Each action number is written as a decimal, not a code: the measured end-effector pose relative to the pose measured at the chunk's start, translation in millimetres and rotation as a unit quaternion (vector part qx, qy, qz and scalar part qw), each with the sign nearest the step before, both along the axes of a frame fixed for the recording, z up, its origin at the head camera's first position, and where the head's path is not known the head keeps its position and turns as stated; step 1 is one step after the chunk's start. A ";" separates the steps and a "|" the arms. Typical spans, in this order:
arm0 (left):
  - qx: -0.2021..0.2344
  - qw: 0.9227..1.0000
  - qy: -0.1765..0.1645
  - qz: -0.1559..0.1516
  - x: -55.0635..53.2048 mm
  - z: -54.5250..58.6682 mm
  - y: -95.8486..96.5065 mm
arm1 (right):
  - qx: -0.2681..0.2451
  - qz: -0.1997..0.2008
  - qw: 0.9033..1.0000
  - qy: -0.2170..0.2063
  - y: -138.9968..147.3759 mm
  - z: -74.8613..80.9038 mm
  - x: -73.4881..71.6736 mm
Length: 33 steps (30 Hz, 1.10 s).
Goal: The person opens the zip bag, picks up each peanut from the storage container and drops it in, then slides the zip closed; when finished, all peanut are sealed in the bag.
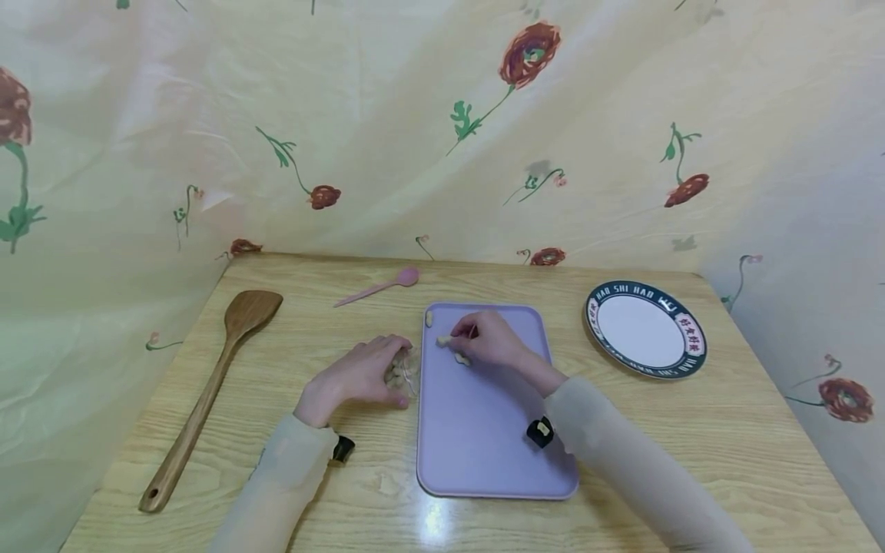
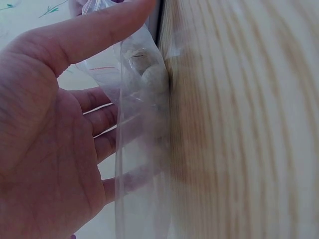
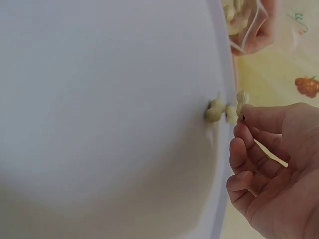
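Note:
My left hand grips a clear plastic bag of peanuts beside the tray's left edge. In the left wrist view the thumb lies over the bag's upper part, and the other fingers show behind the film. Over the upper part of a lilac tray, my right hand pinches one peanut between thumb and fingertips. Beneath those fingers another peanut lies on the tray. One more peanut sits by the tray's upper left corner.
A wooden spatula lies at the table's left. Behind the left hand is a pink spoon. A dark-rimmed white plate stands right of the tray. Flowered cloth hangs behind the table.

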State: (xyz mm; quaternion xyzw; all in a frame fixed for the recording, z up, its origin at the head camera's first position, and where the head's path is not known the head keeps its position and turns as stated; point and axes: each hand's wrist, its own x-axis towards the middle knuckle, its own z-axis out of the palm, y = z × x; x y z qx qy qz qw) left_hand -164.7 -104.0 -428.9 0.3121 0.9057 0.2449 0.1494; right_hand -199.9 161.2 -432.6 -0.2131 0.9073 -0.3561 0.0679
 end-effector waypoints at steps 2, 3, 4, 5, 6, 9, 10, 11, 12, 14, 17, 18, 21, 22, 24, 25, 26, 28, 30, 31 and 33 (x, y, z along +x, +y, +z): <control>0.000 1.000 0.002 0.001 0.1 -0.2 0.0 | -0.001 0.005 1.000 0.003 -1.5 2.3 1.7; 0.000 1.000 0.003 0.000 0.1 -0.4 0.0 | -0.003 0.007 1.000 0.004 -2.3 3.0 2.1; 0.000 1.000 0.005 0.000 0.0 -0.6 -0.1 | -0.005 0.009 1.000 0.003 -3.3 3.5 2.5; 0.000 1.000 0.006 0.000 -0.1 -0.9 -0.3 | -0.005 0.013 1.000 0.004 -4.5 4.6 3.4; -0.001 1.000 0.008 0.001 -0.2 -1.3 -0.4 | -0.005 0.016 1.000 0.004 -5.8 5.5 4.3; -0.003 1.000 0.012 0.000 -0.9 -2.2 -0.8 | -0.009 0.027 1.000 0.007 -10.2 7.5 7.5; -0.003 1.000 0.013 0.000 -1.2 -2.4 -1.0 | -0.007 0.032 0.999 0.010 -12.0 8.3 9.0; -0.003 1.000 0.013 0.000 -1.4 -2.6 -1.1 | -0.006 0.036 0.999 0.013 -13.9 9.1 10.7; -0.003 1.000 0.013 0.000 -1.5 -2.7 -1.2 | -0.004 0.040 0.999 0.015 -16.0 9.3 12.1; -0.004 1.000 0.014 -0.001 -1.7 -2.9 -1.3 | -0.002 0.047 0.999 0.017 -20.3 9.7 15.1; -0.004 1.000 0.015 -0.001 -1.6 -3.2 -1.0 | 0.000 0.055 0.998 0.016 -26.7 9.2 19.6; -0.005 1.000 0.015 -0.001 -1.5 -3.0 -1.0 | -0.001 0.059 0.998 0.015 -28.8 8.5 20.6; -0.005 1.000 0.016 -0.001 -1.1 -2.2 -0.7 | -0.006 0.068 0.998 0.012 -34.8 6.6 25.1; -0.005 1.000 0.015 -0.001 -1.0 -1.8 -0.9 | -0.007 0.072 0.997 0.012 -36.9 5.6 26.4; -0.005 1.000 0.015 -0.002 -0.7 -1.3 -1.1 | -0.006 0.079 0.997 0.012 -40.7 3.0 29.0; -0.004 1.000 0.015 -0.002 -0.6 -1.3 -1.1 | -0.006 0.080 0.997 0.013 -42.5 1.9 30.5; -0.004 1.000 0.015 -0.002 -0.5 -1.2 -1.2 | -0.005 0.083 0.996 0.014 -44.1 0.6 31.4; -0.003 1.000 0.015 -0.002 -0.3 -1.1 -1.4 | -0.007 0.089 0.996 0.014 -47.3 -0.8 33.7; -0.001 1.000 0.015 -0.002 -0.3 -1.0 -1.2 | -0.009 0.092 0.996 0.014 -49.9 -1.5 35.6; 0.000 1.000 0.016 -0.003 -0.2 -1.0 -1.2 | -0.009 0.093 0.996 0.014 -51.1 -1.8 36.5; 0.001 1.000 0.017 -0.004 -0.1 -0.9 -1.2 | -0.009 0.094 0.995 0.015 -53.2 -2.4 37.9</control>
